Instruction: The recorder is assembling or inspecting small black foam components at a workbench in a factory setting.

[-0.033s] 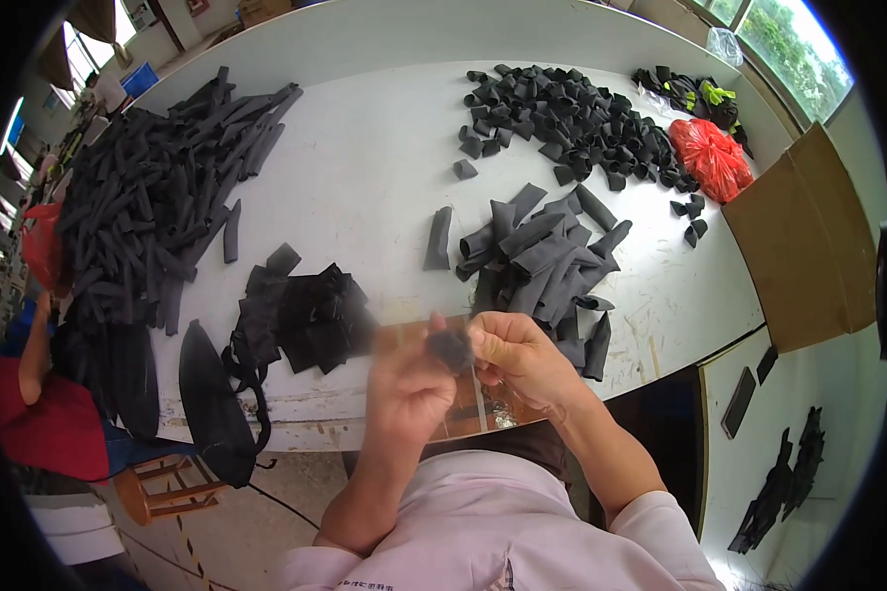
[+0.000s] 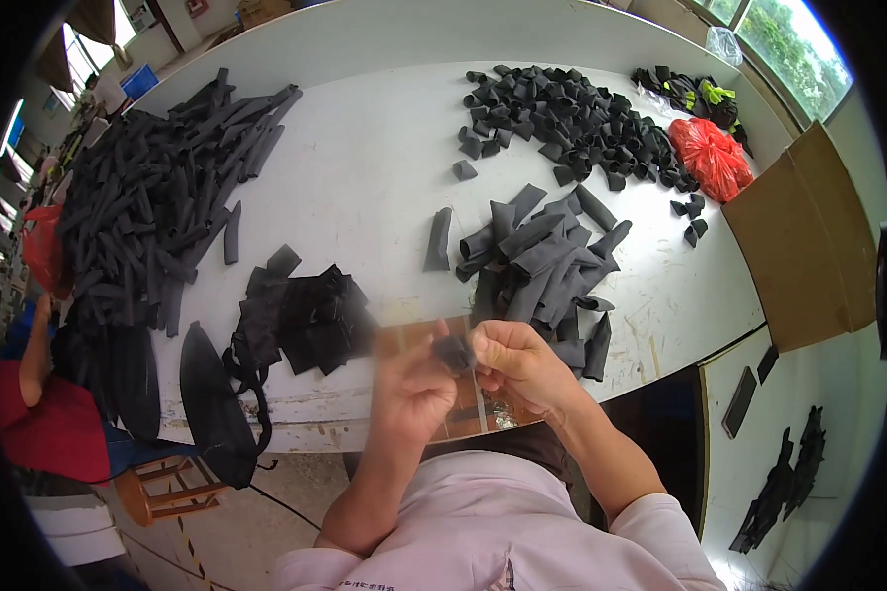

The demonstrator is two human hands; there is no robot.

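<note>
Heap of long dark strips [image 2: 148, 187] at far left, lying loose on white table [image 2: 355, 148]. Next, toward the middle, stack of flat black pieces [image 2: 320, 320]. Then, at the front edge, left hand [image 2: 411, 389] with fingers partly bent, touching small dark piece [image 2: 451, 352] at its left side; because of blur, cannot tell if gripping or only supporting. Small dark piece between both hands, above brown board [image 2: 463, 422]. Right hand [image 2: 520, 362] closed on the same piece, thumb and finger pinching. Behind right hand, pile of grey tubes [image 2: 537, 251]. Farther right and back, wide spread of short dark tubes [image 2: 586, 123], near red bag [image 2: 710, 160]. Seems in the middle of work: one piece in hand, very many others loose around; probably much remaining, but not possible to tell finished heap from waiting one.
</note>
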